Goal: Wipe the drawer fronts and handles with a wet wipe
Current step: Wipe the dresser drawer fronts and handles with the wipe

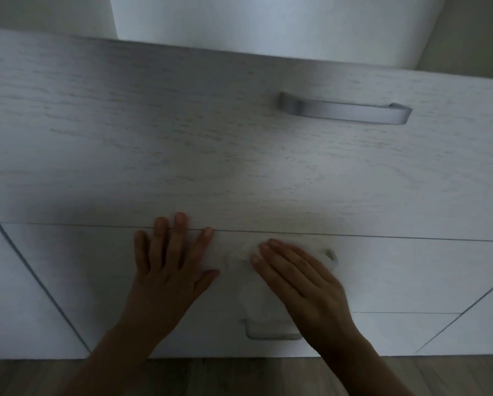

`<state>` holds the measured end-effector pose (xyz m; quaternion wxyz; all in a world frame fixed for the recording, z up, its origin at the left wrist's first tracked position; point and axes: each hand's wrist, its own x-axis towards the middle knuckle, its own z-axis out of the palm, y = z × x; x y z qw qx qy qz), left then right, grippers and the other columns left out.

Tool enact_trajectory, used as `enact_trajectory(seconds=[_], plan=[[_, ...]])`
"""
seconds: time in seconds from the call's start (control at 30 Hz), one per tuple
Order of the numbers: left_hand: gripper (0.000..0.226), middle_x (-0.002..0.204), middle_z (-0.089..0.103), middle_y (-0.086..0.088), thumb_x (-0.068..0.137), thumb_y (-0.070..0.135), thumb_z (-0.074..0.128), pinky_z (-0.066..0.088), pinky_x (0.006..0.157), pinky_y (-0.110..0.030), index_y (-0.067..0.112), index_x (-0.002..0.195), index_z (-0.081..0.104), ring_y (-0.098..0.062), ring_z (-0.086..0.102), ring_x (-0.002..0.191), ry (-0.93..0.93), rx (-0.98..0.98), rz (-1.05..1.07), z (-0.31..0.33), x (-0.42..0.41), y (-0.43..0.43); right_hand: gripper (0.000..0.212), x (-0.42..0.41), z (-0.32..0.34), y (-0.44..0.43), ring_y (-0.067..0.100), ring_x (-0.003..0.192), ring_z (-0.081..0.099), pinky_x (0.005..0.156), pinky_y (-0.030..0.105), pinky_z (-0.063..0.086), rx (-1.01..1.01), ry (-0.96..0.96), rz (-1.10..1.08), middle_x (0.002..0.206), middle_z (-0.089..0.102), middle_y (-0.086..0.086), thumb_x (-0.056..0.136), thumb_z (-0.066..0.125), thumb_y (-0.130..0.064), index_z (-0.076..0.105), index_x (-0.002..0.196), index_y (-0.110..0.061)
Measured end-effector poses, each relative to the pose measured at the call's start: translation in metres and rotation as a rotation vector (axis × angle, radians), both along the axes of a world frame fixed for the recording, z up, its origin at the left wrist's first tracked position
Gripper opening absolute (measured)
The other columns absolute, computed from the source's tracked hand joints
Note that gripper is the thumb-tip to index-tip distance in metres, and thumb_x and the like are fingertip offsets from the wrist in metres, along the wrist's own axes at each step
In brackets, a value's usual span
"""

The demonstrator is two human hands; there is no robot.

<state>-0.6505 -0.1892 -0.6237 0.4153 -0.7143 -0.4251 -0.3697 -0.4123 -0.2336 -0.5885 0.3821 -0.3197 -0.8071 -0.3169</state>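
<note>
**Both palms on the middle drawer**

The left hand point(171, 261) lies flat on the middle drawer front point(68, 267), fingers spread, their tips reaching the seam under the top drawer front point(182, 138). The right hand point(299, 278) presses the wet wipe point(251, 298) against the same panel, fingers together (the wipe bunches out beneath the palm). It covers most of that drawer's handle point(331, 254). The upper handle point(345, 111) and lower handle point(268, 332) stand bare.

You face a pale wood-grain drawer unit point(182, 138) standing directly on a brown wood-look floor point(239, 375). Its lowest drawer front point(396, 332) ends just above that floor.
</note>
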Motion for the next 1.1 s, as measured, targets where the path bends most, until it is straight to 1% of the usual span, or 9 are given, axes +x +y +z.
enact_trajectory(seconds=[0.07,0.17,0.3,0.4,0.57,0.73,0.83,0.93,1.1], plan=[[0.069,0.164,-0.006,-0.017,0.104,0.052,0.03,0.008,0.119,-0.055,0.016,0.159,0.007,-0.038,0.001,0.151,0.006,0.004,0.012,0.002,0.001,0.0,0.031,0.022,0.0,-0.009,0.02,0.125,0.054,0.103,0.037,0.045,-0.04,0.083,-0.007,0.129,0.06,0.01,0.095,0.057,-0.009,0.061,0.126,-0.006],[0.07,0.164,-0.007,-0.018,0.104,0.052,0.031,0.008,0.119,-0.056,0.015,0.159,0.007,-0.036,-0.004,0.151,0.013,0.012,0.025,0.002,0.0,0.0,0.024,0.028,0.0,-0.012,0.02,0.112,0.06,0.094,0.037,0.05,-0.03,0.201,-0.064,0.113,0.068,0.011,0.096,0.058,-0.019,0.068,0.11,-0.002],[0.069,0.164,-0.006,-0.018,0.105,0.051,0.031,0.007,0.119,-0.057,0.015,0.159,0.008,-0.036,-0.004,0.151,0.001,0.007,0.006,0.0,-0.001,0.0,0.026,-0.006,0.0,-0.003,0.015,0.089,0.058,0.083,0.026,0.042,-0.038,0.318,-0.098,0.087,0.071,0.006,0.09,0.063,-0.03,0.074,0.088,-0.006],[0.067,0.164,-0.007,-0.018,0.106,0.05,0.029,0.007,0.119,-0.057,0.014,0.158,0.008,-0.037,-0.004,0.151,0.007,0.006,0.002,0.001,-0.001,-0.001,0.027,-0.012,0.002,-0.002,0.013,0.08,0.056,0.077,0.025,0.039,-0.063,0.378,-0.087,0.08,0.069,0.002,0.088,0.065,-0.036,0.072,0.082,-0.01],[0.065,0.164,-0.004,-0.019,0.104,0.05,0.032,0.01,0.117,-0.059,0.014,0.156,0.018,-0.044,0.016,0.141,0.004,0.018,0.019,0.001,0.001,0.0,0.026,-0.005,0.003,-0.007,0.013,0.082,0.056,0.078,0.025,0.042,-0.076,0.416,-0.077,0.081,0.069,0.002,0.088,0.064,-0.033,0.074,0.084,-0.009],[0.065,0.164,-0.009,-0.019,0.106,0.047,0.024,0.001,0.119,-0.058,0.014,0.159,0.004,-0.039,-0.007,0.151,0.03,-0.002,-0.003,0.002,-0.002,-0.001,0.024,-0.029,0.006,-0.002,0.014,0.076,0.056,0.076,0.026,0.042,-0.075,0.438,-0.044,0.076,0.067,0.002,0.088,0.066,-0.029,0.071,0.076,-0.009],[0.067,0.164,-0.009,-0.019,0.105,0.049,0.026,0.002,0.119,-0.057,0.014,0.159,0.005,-0.038,-0.007,0.151,0.022,-0.015,-0.003,0.002,-0.002,-0.001,0.023,-0.016,0.005,-0.007,0.015,0.077,0.058,0.076,0.026,0.044,-0.099,0.483,-0.036,0.078,0.067,0.002,0.087,0.068,-0.029,0.072,0.078,-0.009],[0.069,0.164,-0.005,-0.019,0.104,0.05,0.031,0.007,0.119,-0.058,0.014,0.159,0.009,-0.037,-0.003,0.151,0.009,0.006,0.011,0.0,0.0,0.001,0.021,-0.001,0.001,-0.015,0.015,0.087,0.06,0.083,0.025,0.047,-0.074,0.515,-0.06,0.085,0.07,0.005,0.086,0.069,-0.025,0.075,0.085,-0.005],[0.067,0.164,-0.006,-0.018,0.105,0.049,0.029,0.004,0.12,-0.057,0.015,0.159,0.008,-0.037,-0.004,0.151,0.008,0.001,-0.008,0.0,-0.001,0.001,0.02,-0.025,0.002,-0.004,0.015,0.105,0.061,0.095,0.028,0.048,-0.057,0.423,0.022,0.104,0.072,0.006,0.092,0.064,-0.018,0.073,0.102,-0.003]])
